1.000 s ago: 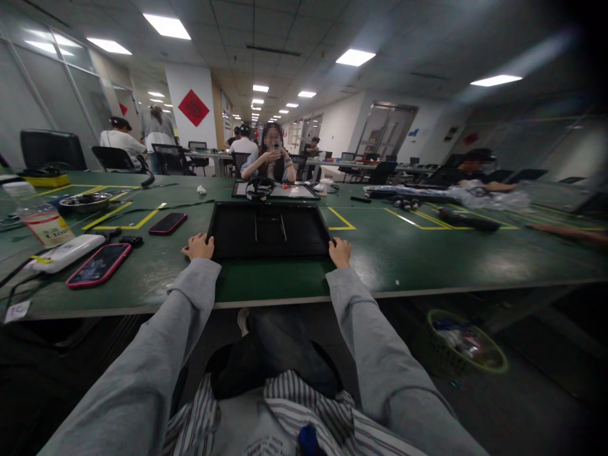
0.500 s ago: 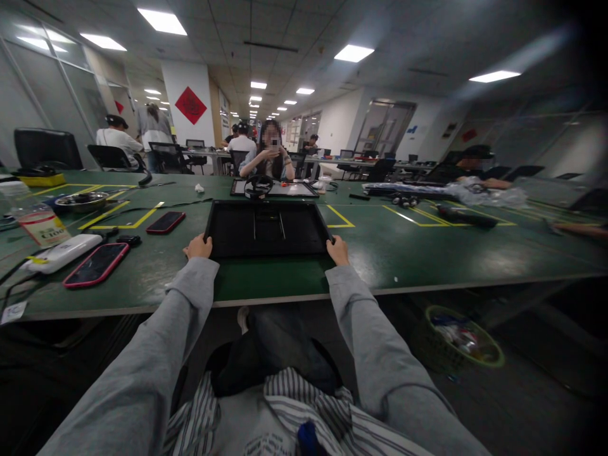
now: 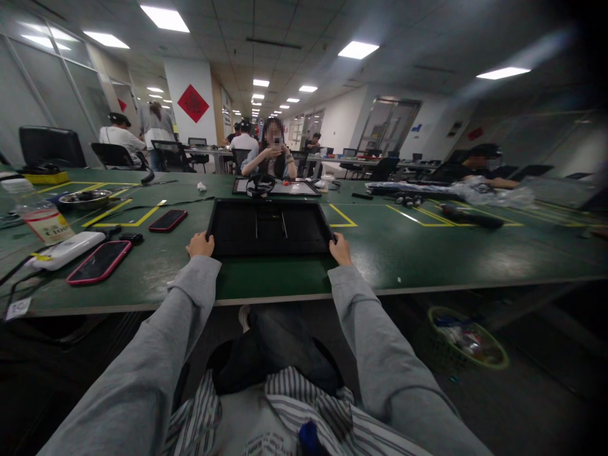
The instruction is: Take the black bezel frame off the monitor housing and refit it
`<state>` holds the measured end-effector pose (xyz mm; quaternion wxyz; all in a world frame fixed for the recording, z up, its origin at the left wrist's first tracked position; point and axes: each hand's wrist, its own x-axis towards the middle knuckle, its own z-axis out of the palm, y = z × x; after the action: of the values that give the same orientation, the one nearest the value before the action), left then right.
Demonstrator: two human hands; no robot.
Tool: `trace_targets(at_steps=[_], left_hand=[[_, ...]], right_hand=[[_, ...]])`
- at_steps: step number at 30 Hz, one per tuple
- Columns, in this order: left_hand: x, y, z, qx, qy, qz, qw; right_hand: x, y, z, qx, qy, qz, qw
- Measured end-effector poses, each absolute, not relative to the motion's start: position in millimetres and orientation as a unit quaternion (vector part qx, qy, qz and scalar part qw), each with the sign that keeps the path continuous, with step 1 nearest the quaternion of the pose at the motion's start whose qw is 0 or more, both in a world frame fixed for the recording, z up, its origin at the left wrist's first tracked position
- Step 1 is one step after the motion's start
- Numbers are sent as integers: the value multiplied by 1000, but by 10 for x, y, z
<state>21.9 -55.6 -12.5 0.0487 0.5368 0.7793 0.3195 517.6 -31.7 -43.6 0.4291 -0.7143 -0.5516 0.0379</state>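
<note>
A wide black rectangular panel (image 3: 237, 231) with a raised rim lies low over the front of the table. Two thin metal rods and a dark slot show in the middle of its face; its exact kind I cannot tell. My left hand (image 3: 200, 244) grips its left edge near the front corner, fingers curled around the rim. On the opposite edge, my right hand (image 3: 340, 249) is closed the same way. To the left of my left hand lie a dark phone with a red edge (image 3: 168, 220) and a larger phone in a pink case (image 3: 99, 262).
The green table (image 3: 408, 253) carries a white power bank-like block (image 3: 69, 250), a bottle (image 3: 45, 212) and a metal bowl (image 3: 85, 199) at left. Headphones (image 3: 260, 185) sit beyond the panel, before a seated person (image 3: 273, 158). A basket (image 3: 468, 342) stands below, right.
Both hands keep their hold and the panel stays almost in place. The whole view shifts slightly. At the far right edge, another person's hand has mostly slipped out of view.
</note>
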Motion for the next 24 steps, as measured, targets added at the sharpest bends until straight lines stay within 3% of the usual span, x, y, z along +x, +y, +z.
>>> trace_targets(at_steps=[8, 16, 24], left_hand=[[244, -572, -84, 545, 766, 339, 36], [307, -658, -3, 538, 707, 448, -102], [362, -770, 62, 541, 705, 445, -107]], right_hand=[[5177, -325, -405, -711, -556, 23, 430], [5074, -487, -257, -670, -536, -82, 507], [5087, -484, -276, -692, -526, -90, 487]])
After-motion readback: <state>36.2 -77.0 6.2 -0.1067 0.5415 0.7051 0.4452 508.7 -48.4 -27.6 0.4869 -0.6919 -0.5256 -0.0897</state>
